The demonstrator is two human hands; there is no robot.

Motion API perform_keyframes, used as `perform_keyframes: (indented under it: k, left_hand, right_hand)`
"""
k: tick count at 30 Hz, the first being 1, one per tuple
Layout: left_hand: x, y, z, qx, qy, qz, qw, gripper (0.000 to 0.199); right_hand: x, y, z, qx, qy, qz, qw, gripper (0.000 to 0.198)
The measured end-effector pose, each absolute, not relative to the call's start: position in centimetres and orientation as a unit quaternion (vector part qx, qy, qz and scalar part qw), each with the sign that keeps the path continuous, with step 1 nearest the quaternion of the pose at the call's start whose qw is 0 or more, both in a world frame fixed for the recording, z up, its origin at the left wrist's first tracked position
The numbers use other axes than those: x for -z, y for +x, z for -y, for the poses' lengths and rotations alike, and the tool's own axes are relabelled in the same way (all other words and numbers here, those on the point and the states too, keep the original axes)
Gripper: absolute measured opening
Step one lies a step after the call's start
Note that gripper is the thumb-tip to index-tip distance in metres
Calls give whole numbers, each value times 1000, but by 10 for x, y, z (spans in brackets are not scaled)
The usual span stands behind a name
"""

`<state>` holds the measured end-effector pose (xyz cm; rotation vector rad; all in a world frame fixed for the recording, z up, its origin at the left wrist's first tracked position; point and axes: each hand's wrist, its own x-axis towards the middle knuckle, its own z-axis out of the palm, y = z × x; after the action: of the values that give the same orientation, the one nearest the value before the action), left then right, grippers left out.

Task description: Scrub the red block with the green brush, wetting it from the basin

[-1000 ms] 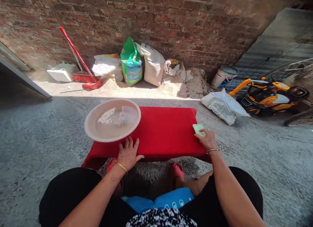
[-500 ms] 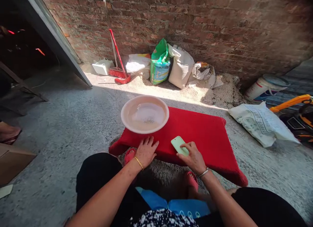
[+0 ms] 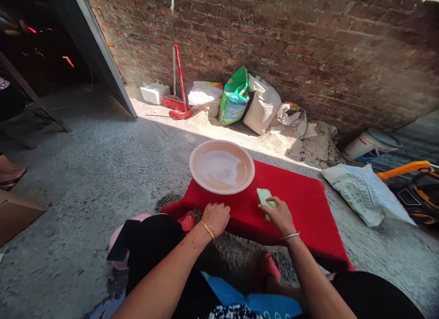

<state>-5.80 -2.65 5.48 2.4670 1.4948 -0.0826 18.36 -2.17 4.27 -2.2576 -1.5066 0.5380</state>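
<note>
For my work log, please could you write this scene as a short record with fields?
Left hand: fingers bent, at the near edge of the red cloth
Right hand: fingers on a flat pale green item
Basin: on the left part of the red cloth, apparently with water inside
By the brick wall: green bag, red broom, bucket
Light: sunlit strip near the wall
</note>
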Motion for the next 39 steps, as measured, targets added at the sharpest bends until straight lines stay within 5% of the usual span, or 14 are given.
perform_keyframes:
  k: [4, 14, 24, 31, 39]
  left_hand:
    - [-59, -66, 19, 37, 840, -525, 135, 22]
    - [-65, -86, 14, 43, 810, -564, 154, 26]
    - [-62, -88, 13, 45, 810, -567, 141, 27]
    - [-59, -70, 18, 22, 843, -519, 141, 22]
    - [-50, -58, 18, -8, 893, -438, 100, 24]
  right_hand:
    - [-48, 142, -17, -197, -822, 503, 182, 46]
    - [-43, 150, -14, -142, -829, 541, 16, 44]
    - [-47, 83, 9, -183, -790, 586, 15, 46]
    - [-56, 183, 31, -137, -832, 536, -36, 42]
    - [-65, 193, -23, -115, -835, 533, 70, 42]
